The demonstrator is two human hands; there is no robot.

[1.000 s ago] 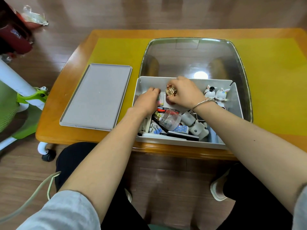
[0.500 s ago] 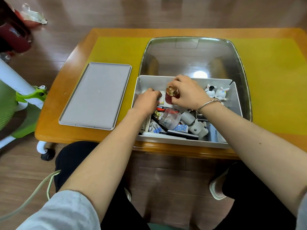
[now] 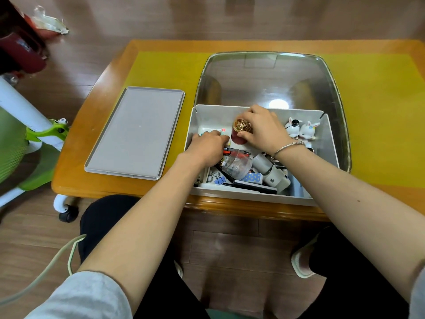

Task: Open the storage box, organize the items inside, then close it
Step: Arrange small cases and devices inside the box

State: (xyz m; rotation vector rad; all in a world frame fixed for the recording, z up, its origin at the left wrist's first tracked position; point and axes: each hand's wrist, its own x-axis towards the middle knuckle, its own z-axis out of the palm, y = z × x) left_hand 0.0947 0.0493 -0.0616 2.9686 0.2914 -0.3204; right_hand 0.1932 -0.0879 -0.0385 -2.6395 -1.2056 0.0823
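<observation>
A wooden table [image 3: 76, 143] with a yellow mat [image 3: 165, 72] fills the upper part of the view. On its right half sits a clear tub [image 3: 333, 93], and the open grey box [image 3: 326, 143] stands in the tub's near end, its front wall at the table's near edge. The box's grey lid [image 3: 135, 132] lies flat on the table just left of the box, well clear of it.

Both forearms reach from the bottom of the view into the box. The right hand [image 3: 264, 130], with a bracelet [image 3: 287, 147] at its wrist, curls its fingers round a dark red jar [image 3: 239, 137] with a gold cap, standing upright in the far middle of the box. The left hand [image 3: 207, 146] lies knuckles up in the far left part of the box, its fingers bent down onto a white card [image 3: 213, 130]; whether it pinches the card or only presses on it I cannot tell.

In the far right corner two small rabbit figures [image 3: 301, 130] stand side by side, touching. Near the front a clear cup [image 3: 236, 166] lies on its side, with grey cylinders [image 3: 271, 171] just right of it, a dotted blue packet [image 3: 253, 177] below, and a blue binder clip [image 3: 218, 179] at the front left.

Left of the table stands a green chair [image 3: 13, 146].
</observation>
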